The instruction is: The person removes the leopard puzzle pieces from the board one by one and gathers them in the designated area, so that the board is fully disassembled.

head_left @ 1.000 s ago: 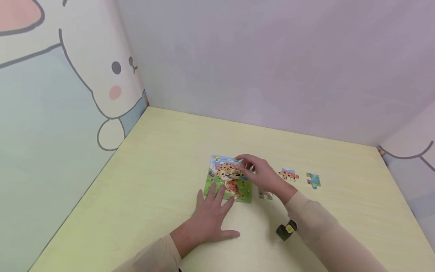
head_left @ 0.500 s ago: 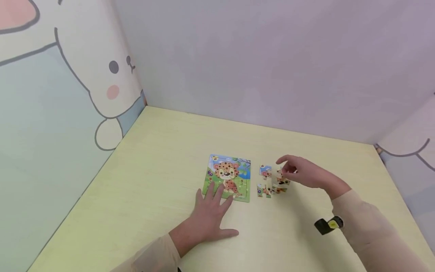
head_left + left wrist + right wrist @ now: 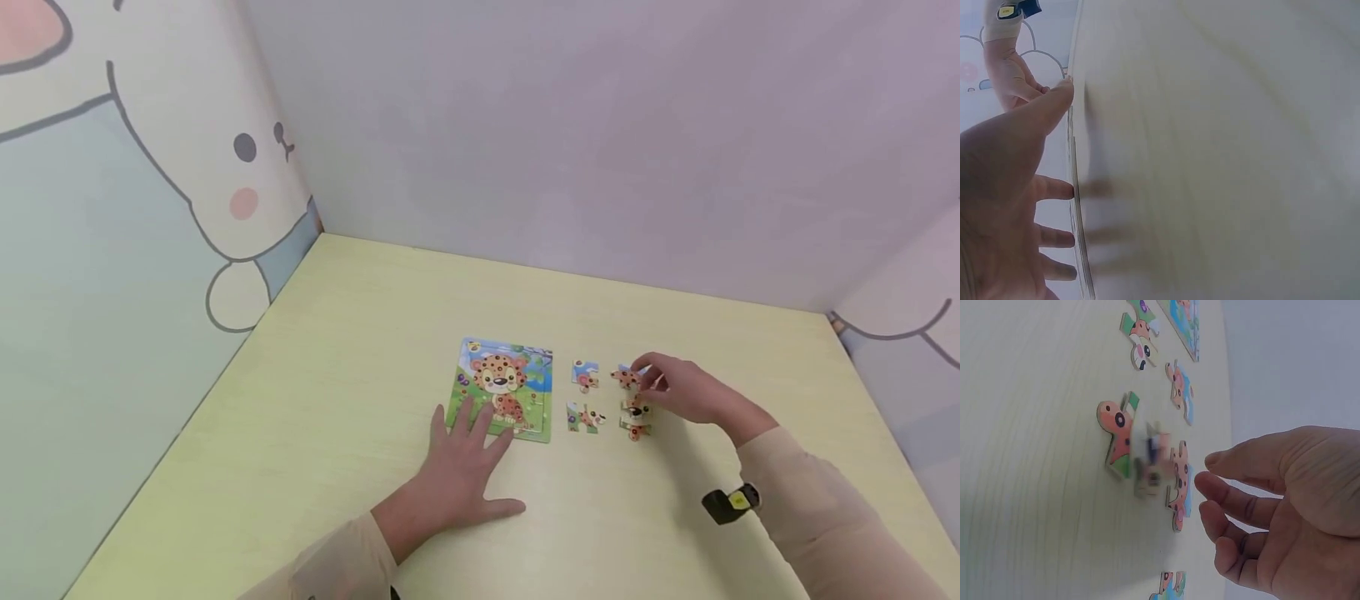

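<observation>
My left hand lies spread with its fingertips on the lower edge of the leopard puzzle board. Seen from the left wrist, the left hand has straight fingers at the board's edge. My right hand is over the loose pieces right of the board. In the right wrist view, the right hand has bent fingers, with a small gap between thumb and forefinger. A motion-blurred piece appears apart from them, between a spotted piece and a blue-edged spotted piece.
Beside the board lie an upper piece and a lower piece. Another piece shows at the bottom of the right wrist view. A pale wall stands behind the yellow table, with a cartoon-printed wall at left.
My right hand has moved from the board to the loose pieces at the right. The face piece has shifted slightly right in the last half second. My left hand stays on the board.
</observation>
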### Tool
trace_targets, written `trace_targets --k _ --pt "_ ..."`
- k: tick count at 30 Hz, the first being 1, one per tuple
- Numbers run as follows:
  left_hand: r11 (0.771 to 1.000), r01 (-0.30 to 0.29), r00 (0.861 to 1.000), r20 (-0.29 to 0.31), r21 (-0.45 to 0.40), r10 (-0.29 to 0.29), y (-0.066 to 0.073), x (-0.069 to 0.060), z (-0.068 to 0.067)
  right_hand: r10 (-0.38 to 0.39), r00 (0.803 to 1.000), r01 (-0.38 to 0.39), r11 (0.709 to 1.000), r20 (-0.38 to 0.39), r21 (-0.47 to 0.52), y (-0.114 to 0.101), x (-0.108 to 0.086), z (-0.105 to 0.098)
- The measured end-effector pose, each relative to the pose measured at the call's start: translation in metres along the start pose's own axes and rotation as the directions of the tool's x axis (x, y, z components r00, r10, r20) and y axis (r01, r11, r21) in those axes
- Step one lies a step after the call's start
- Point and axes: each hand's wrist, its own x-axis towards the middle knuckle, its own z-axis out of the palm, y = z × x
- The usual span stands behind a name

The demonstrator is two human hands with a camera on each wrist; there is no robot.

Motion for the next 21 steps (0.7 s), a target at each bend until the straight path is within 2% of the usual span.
trace_targets --k 7,15,21 --pt "1.0 -0.01 1.0 -0.019 0.024 0.011 0.001 -0.003 0.001 -0.038 0.994 0.033 0.998 -0.102 -0.046 -0.005 -0.003 0.003" --pt "0.997 -0.027 0.998 -0.055 0.072 0.031 0.016 -0.013 0.002 -0.048 0.99 0.042 0.998 -0.133 -0.051 -0.03 0.001 0.02" --pt "0.997 0.026 0.999 -0.037 0.079 -0.023 0.027 -0.014 0.006 -0.062 0.989 0.058 0.998 -0.131 -0.033 -0.055 0.014 0.039"
